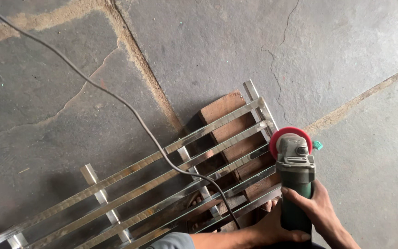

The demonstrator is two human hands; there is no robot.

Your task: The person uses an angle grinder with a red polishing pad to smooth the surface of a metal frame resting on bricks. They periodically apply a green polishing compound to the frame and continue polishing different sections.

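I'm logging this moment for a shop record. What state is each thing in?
Angle grinder: held in both hands, red disc at the grille's end.
Right hand: wrapped around the grinder's green body.
Left hand: gripping the grinder's rear.
Steel grille: lying flat, far end propped on the block.
Wooden block: flat on the floor under the grille.
Power cord: slack, trailing across floor and grille.
Stone floor: cracked.

Both hands, left hand (268, 228) and right hand (316, 207), grip green angle grinder (295, 184) at lower right, red disc (291, 138) on steel grille (162, 184) over wooden block (236, 133)
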